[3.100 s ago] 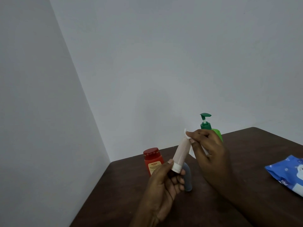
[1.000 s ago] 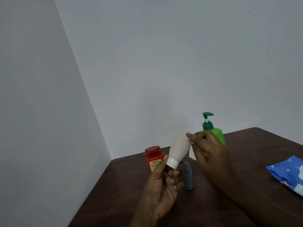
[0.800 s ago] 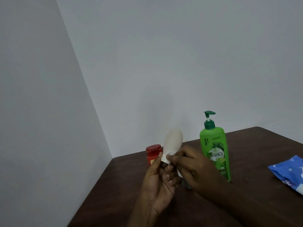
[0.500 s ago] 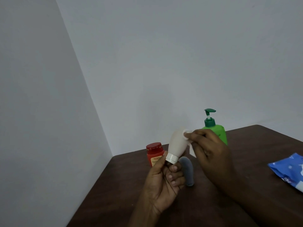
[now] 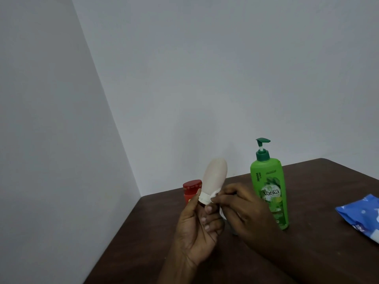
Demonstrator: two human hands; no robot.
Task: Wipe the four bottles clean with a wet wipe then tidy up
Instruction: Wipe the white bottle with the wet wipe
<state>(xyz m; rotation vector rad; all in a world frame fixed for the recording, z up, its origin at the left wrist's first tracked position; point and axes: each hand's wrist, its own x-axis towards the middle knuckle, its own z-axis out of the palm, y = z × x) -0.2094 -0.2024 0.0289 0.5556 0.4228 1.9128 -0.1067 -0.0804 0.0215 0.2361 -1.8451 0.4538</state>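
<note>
Contact is happening down at the cap end as I'm watching my feed: the left hand point(image 5: 194, 232) is gripping a pale cream, rounded plastic bottle point(image 5: 215, 177) by its white screw cap point(image 5: 205, 199), thumb on one side and curled fingers on the other. It is holding the bottle upside down, base pointing up and tilting slightly to the right, raised above the dark brown wooden table point(image 5: 320, 191). The right hand point(image 5: 246, 212) is pinching a crumpled white wet wipe point(image 5: 215, 195) between thumb and fingertips and pressing it against the bottle just where the cap is meeting the body. A loose corner of the wipe is hanging lower down, between the two hands. Behind the right hand I'm seeing a tall green pump bottle with a dark green dispenser and a leafy label point(image 5: 268, 191) standing upright on the table, near the back wall. Behind the left thumb a small red jar with a red lid point(image 5: 191, 187) is peeking out, partly hidden by the hand and the cream bottle, sitting near the table's corner. Over at the right edge of my view a blue soft pack of wipes point(image 5: 363, 218) is lying flat on the tabletop, well apart from the hands and cut off by the frame. Plain white walls point(image 5: 205, 78) are filling everything above.
</note>
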